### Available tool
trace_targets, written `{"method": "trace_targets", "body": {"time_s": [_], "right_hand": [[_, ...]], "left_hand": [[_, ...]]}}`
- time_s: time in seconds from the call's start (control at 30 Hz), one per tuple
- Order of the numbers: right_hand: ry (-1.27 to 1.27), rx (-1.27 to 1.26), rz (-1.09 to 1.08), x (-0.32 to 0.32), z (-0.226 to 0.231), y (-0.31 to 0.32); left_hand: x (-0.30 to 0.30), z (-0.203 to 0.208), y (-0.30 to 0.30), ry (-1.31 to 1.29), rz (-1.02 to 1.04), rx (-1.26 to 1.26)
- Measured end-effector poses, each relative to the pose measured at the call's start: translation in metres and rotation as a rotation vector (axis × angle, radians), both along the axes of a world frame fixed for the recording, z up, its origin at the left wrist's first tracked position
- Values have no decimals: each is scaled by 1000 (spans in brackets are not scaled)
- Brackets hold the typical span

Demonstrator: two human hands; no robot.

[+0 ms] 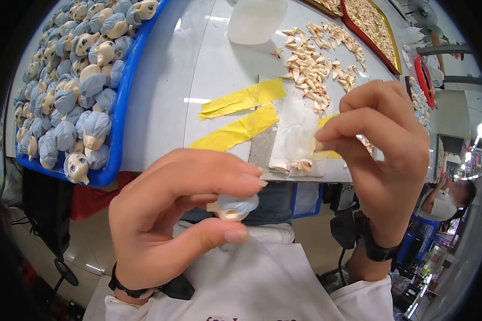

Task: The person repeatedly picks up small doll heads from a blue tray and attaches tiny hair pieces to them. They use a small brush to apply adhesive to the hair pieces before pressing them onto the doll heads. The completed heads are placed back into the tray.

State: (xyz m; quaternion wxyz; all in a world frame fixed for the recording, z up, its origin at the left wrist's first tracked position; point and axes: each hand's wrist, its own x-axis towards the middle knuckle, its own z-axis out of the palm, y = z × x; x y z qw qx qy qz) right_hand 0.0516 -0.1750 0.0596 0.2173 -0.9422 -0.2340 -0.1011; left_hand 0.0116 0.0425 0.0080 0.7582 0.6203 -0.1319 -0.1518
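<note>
Between the thumb and fingers of my left hand [168, 206] is a small doll head [240, 207] with light blue hair, held in front of the table's near edge. My right hand [383, 128] is pinched closed at the rim of a round clear shallow dish [299, 140]. Whatever its fingertips may hold is too small to make out. The dish rests on a pale board [289, 117] at the table edge. A few cream pieces with red tips [303, 166] lie just below the dish.
A blue tray [127, 107] heaped with blue-haired doll heads [64, 131] stands at the left. Yellow tape strips [243, 100] cross the table. Beyond lie loose cream pieces [310, 69], a translucent white container [257, 21] and a red-and-gold tray [353, 27]. Another person [444, 200] is at far right.
</note>
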Motion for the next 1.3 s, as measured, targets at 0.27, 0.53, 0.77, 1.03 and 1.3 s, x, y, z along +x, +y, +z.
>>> {"method": "trace_targets", "body": {"time_s": [0.27, 0.53, 0.77, 1.03, 1.3], "right_hand": [[113, 248, 23, -17, 6, -6], [276, 582, 144, -44, -11, 3], [90, 528, 129, -48, -25, 7], [51, 560, 182, -42, -25, 6], [77, 191, -279, -3, -12, -52]], "left_hand": [[-3, -4, -26, 29, 107, -169], [0, -6, -26, -141, -17, -51], [-4, -1, -31, -401, 65, 179], [-7, -3, -34, -514, 134, 244], [-11, -12, -19, -216, 232, 162]]}}
